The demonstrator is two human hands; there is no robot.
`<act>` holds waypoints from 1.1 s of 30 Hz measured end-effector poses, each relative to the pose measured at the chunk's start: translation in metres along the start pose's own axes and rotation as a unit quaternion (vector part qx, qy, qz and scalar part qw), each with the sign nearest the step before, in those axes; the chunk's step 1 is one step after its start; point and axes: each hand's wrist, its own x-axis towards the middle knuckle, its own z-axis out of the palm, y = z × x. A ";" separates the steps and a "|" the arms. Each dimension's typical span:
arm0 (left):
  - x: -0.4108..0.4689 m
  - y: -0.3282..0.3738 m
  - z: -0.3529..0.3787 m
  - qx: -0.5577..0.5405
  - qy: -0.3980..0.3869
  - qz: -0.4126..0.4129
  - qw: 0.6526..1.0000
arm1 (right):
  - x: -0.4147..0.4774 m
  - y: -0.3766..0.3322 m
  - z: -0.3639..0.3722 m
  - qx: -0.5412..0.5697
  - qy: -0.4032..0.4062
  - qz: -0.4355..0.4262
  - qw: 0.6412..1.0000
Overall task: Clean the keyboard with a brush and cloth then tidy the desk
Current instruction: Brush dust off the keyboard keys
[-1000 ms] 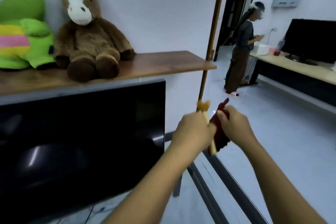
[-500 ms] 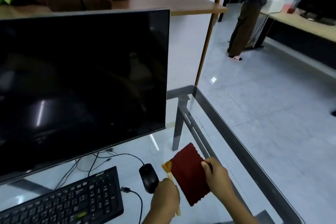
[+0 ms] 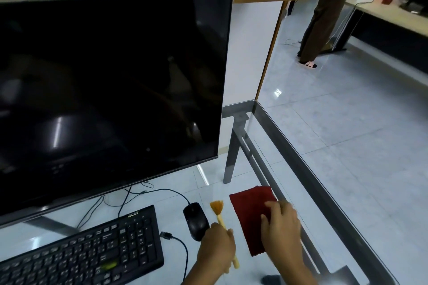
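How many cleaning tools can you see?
2: brush gripped in the left hand, right of the mouse; cloth on the desk under the right hand. Others may sit out of view.

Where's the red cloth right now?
Head view, lower right: the red cloth lies on the glass desk, right of the brush and mouse, partly under the right hand.

left hand (image 3: 216, 244): gripping the brush (image 3: 221, 220) by its handle, fingers curling round it, knuckles facing up
left forearm: reaching in from the bottom edge, angling up and slightly right
right hand (image 3: 281, 223): lying palm down on the cloth (image 3: 250, 210), fingers stretching forward, tips blurring
right forearm: coming in from the lower right, angling up and left
spacing: sitting side by side, not touching
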 end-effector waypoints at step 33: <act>-0.042 -0.422 -0.264 -0.158 0.386 0.113 0.902 | -0.150 -0.398 0.050 0.415 -0.296 -0.095 0.855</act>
